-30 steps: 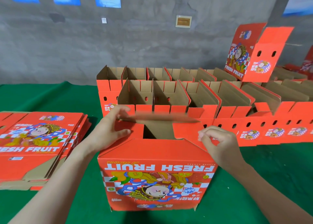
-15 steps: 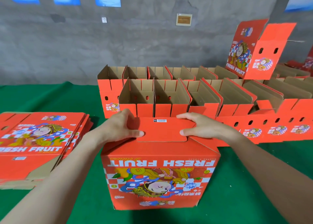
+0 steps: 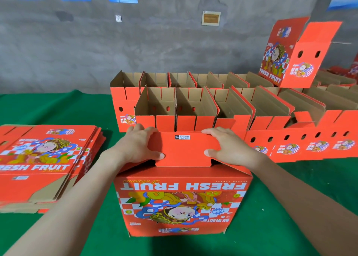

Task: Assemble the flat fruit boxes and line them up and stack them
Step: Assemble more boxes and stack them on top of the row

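A red "FRESH FRUIT" box point(image 3: 182, 201) stands upside down on the green table right in front of me, its print inverted. Its red top flap point(image 3: 184, 151), with a small barcode label, lies folded flat across the opening. My left hand point(image 3: 137, 147) presses on the flap's left end and my right hand point(image 3: 226, 149) presses on its right end. Both thumbs lie on the flap's near side, and the fingers reach over its far edge. A stack of flat unfolded boxes point(image 3: 42, 158) lies to the left.
Two rows of assembled open boxes point(image 3: 193, 108) stand directly behind the one I hold and run off to the right. One more box point(image 3: 290, 58) sits tilted on top of them at the far right. A grey wall closes the back.
One second ago the box top was open and my hands were folding side flaps in. The large flap has since come down and both hands now lie on it.
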`<state>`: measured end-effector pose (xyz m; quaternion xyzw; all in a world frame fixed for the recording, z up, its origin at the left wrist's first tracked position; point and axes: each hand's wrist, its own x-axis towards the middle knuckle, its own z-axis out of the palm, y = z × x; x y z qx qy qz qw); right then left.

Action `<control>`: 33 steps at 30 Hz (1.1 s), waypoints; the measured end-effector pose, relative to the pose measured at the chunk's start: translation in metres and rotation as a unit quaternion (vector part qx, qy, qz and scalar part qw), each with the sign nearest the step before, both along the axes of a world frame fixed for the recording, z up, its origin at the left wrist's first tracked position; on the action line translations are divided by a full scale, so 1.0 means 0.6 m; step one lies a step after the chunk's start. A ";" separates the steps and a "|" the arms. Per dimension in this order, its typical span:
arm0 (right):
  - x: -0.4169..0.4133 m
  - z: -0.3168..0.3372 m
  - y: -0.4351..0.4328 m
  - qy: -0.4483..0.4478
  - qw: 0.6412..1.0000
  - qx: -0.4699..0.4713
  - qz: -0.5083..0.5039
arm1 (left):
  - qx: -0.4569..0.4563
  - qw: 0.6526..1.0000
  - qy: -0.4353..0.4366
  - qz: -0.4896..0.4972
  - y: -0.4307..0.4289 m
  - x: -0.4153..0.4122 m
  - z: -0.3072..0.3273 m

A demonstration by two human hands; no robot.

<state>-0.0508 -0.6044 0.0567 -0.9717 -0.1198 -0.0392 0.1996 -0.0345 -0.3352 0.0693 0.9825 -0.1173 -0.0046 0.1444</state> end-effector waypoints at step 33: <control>-0.152 -0.092 -0.045 0.249 0.858 0.421 -0.158 | -0.382 0.912 0.131 0.069 0.064 -0.095 -0.014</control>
